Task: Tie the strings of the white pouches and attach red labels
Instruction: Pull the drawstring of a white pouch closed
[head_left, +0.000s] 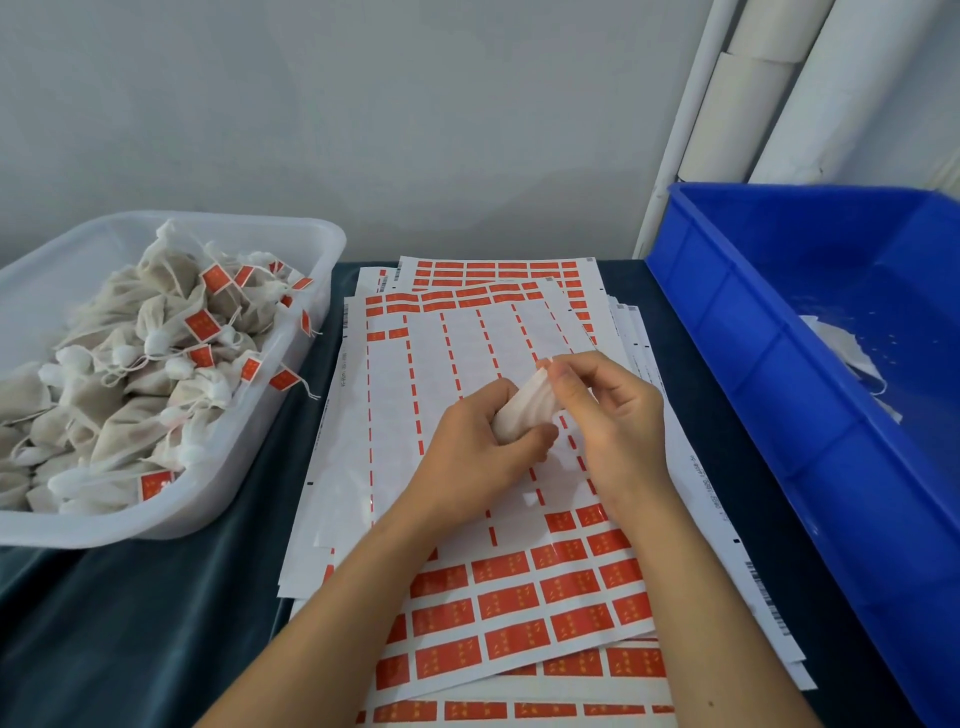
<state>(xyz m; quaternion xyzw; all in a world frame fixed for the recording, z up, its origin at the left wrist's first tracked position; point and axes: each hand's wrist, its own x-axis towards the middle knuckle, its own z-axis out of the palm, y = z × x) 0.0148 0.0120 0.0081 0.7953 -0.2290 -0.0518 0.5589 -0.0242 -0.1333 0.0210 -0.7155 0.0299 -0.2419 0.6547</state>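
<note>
1. Sheets of red labels (524, 603) are spread across the lower centre, on a dark cloth (156, 597).
2. At mid-frame a white pouch (522, 410) is held above the sheets: the left hand (478, 452) is curled round its body, and its top is pinched by the right hand (602, 415).
3. At the left, finished pouches (135, 374) with red tags are heaped in a translucent tub (291, 374).
4. At the right, a blue crate (779, 322) is seen, with a few white pouches lying inside.
</note>
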